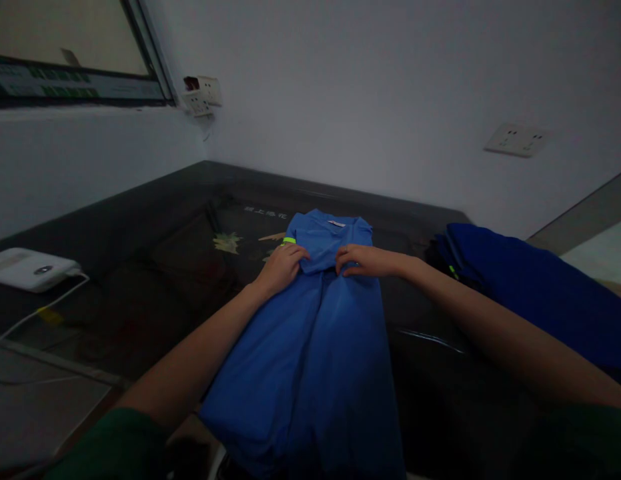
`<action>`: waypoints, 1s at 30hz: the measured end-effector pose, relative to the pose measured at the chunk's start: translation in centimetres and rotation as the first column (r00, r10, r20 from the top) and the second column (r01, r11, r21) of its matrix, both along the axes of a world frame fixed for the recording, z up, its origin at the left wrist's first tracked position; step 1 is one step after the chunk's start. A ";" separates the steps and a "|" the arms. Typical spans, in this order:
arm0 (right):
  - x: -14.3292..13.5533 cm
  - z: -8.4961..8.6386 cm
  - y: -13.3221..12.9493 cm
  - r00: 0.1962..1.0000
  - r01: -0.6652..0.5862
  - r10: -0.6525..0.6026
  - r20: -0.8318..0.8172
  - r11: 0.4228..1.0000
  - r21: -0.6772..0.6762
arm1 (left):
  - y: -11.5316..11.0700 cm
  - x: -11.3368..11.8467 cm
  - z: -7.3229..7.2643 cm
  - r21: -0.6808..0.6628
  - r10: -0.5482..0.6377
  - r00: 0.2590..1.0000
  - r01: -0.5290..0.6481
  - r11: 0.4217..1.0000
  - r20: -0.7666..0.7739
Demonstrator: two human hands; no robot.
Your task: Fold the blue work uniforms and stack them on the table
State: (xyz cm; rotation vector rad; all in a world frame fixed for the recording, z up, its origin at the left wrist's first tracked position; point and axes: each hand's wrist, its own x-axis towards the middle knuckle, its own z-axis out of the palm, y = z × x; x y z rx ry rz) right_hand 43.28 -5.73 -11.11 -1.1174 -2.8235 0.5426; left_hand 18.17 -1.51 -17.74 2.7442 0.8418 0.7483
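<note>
A blue shirt point(323, 243) lies on the dark tabletop with its collar and white neck label toward the wall. A bright yellow-green band shows at its left edge. Below it, blue cloth point(335, 353) runs toward me in two long sections; whether this belongs to the shirt I cannot tell. My left hand point(285, 263) is closed on the shirt's left side, near the lower edge of the upper part. Opposite it, my right hand point(357, 259) has its fingers curled on the right side of that edge. The fingertips are partly hidden in the cloth.
To the right lies a stack of darker blue folded clothes point(530, 287). A white device point(35, 268) with a cable sits at the left on the dark table point(160, 260). White walls with sockets point(516, 139) bound the table behind.
</note>
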 end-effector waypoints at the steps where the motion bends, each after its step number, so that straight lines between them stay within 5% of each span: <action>1: 0.0 -0.3 0.0 1.000 0.008 -0.008 -0.017 1.000 -0.011 | -0.4 0.1 0.2 0.006 -0.006 1.000 0.006 1.000 -0.001; 8: 0.5 -2.0 0.5 0.978 0.081 -0.093 -0.188 0.994 -0.070 | -2.2 1.6 -0.5 -0.021 -0.109 0.984 0.107 0.994 -0.143; 14: 0.1 -3.1 0.3 0.927 0.148 -0.197 -0.320 0.974 -0.172 | -2.7 2.0 -0.1 -0.027 -0.102 0.988 0.100 0.995 -0.116; 24: -1.4 -6.6 -0.5 0.846 0.282 -0.288 -0.448 0.956 -0.083 | -2.7 1.9 -0.6 0.029 -0.204 0.957 0.214 0.976 -0.205; 30: -2.1 -8.1 -0.5 0.873 0.385 -0.334 -0.355 0.920 0.079 | -3.2 2.1 0.1 -0.039 -0.151 0.969 0.147 0.988 -0.196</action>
